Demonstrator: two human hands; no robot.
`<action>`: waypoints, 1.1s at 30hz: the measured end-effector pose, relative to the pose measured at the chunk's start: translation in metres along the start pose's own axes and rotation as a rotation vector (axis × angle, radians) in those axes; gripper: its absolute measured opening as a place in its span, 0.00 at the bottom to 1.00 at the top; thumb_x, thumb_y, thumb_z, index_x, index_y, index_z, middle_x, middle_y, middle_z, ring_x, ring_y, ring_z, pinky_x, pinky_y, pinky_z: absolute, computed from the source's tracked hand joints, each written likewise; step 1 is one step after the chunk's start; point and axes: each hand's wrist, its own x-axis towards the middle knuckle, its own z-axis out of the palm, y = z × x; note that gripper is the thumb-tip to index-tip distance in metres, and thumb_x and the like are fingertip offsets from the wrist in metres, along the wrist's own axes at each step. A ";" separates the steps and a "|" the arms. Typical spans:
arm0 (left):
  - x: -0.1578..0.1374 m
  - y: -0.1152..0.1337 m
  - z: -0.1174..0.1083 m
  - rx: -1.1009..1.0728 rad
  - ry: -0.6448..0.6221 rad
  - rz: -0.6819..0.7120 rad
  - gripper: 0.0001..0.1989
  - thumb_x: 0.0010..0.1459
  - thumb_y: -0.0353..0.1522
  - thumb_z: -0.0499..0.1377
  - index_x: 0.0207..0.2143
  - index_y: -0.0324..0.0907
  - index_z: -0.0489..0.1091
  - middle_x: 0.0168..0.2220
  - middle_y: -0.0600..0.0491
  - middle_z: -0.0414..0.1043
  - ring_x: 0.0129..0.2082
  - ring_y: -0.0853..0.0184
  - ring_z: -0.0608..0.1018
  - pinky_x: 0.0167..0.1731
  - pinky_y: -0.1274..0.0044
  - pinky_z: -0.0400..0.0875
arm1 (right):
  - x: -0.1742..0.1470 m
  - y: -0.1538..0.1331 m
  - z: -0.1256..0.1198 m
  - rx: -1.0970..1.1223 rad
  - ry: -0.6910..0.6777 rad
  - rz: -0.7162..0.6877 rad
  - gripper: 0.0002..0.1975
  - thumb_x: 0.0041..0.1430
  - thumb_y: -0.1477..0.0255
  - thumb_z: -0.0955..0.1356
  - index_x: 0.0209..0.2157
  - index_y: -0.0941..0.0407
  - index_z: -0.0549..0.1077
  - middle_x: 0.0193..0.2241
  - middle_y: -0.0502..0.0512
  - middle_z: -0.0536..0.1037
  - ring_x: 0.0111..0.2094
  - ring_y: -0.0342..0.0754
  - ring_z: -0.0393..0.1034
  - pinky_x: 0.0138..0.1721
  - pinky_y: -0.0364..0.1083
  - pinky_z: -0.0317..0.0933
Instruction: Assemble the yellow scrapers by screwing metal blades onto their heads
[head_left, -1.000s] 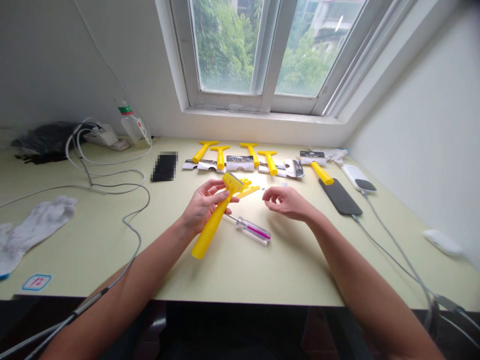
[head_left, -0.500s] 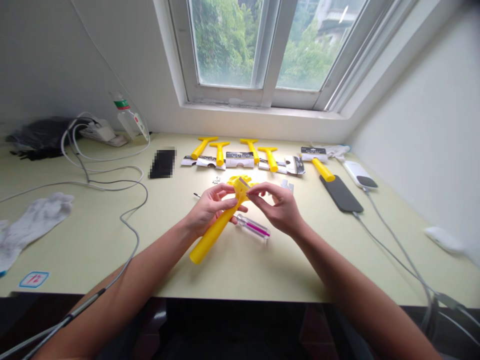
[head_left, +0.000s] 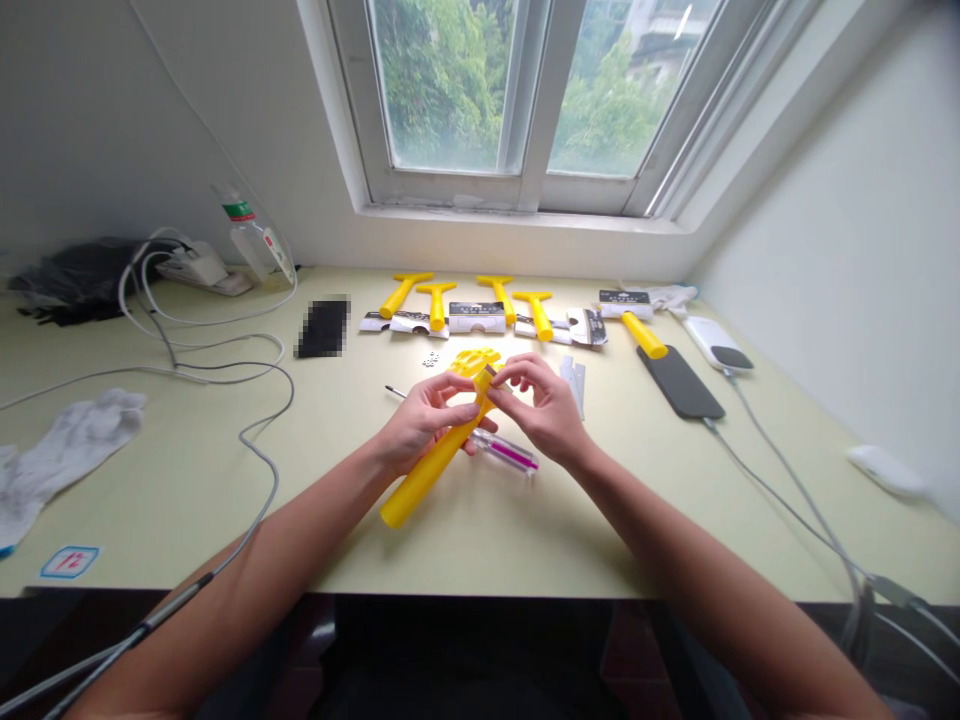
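Over the desk, my left hand (head_left: 431, 418) is closed around the neck of a yellow plastic scraper (head_left: 424, 482), its long handle slanting down toward me. A thin grey metal blade (head_left: 490, 369) shows at the scraper's head, partly covered by fingers. My right hand (head_left: 541, 410) pinches at that blade with thumb and fingertips; anything smaller between them is hidden. Beneath the hands lies a screwdriver with a clear and magenta handle (head_left: 510, 454), its tip (head_left: 391, 390) showing to the left. Small yellow plastic parts (head_left: 472, 360) lie just beyond the hands.
Small metal pieces (head_left: 430, 359) lie left of the yellow parts, and flat grey blades (head_left: 574, 385) to the right. Several yellow scrapers (head_left: 437, 306) rest on card packages (head_left: 478, 318) at the back. A phone (head_left: 681, 383) with a cable is at right; a loose cable (head_left: 276, 450) crosses the left side.
My right hand has shifted slightly left and closer over the scraper's head, covering more of it. The grey blades on the desk show more. My left hand keeps its grip.
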 end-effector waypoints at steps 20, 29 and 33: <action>0.002 0.003 -0.004 -0.059 0.182 -0.001 0.18 0.50 0.31 0.69 0.41 0.41 0.66 0.47 0.46 0.71 0.38 0.54 0.82 0.19 0.79 0.73 | 0.000 0.006 -0.019 -0.164 -0.099 0.016 0.10 0.58 0.66 0.70 0.41 0.52 0.69 0.44 0.54 0.72 0.45 0.49 0.69 0.42 0.48 0.62; 0.005 0.022 -0.016 -0.117 0.420 0.105 0.19 0.46 0.27 0.68 0.41 0.41 0.66 0.44 0.48 0.70 0.35 0.56 0.82 0.17 0.79 0.72 | -0.010 0.003 -0.039 -0.466 -0.738 0.029 0.17 0.56 0.69 0.70 0.48 0.52 0.72 0.34 0.54 0.76 0.34 0.50 0.71 0.35 0.49 0.66; 0.004 0.032 -0.018 -0.112 0.435 0.150 0.19 0.47 0.25 0.67 0.41 0.41 0.66 0.43 0.48 0.71 0.34 0.57 0.82 0.17 0.80 0.71 | 0.002 0.002 -0.061 -0.236 -0.514 0.118 0.17 0.56 0.67 0.71 0.48 0.52 0.72 0.42 0.56 0.77 0.40 0.50 0.73 0.40 0.49 0.69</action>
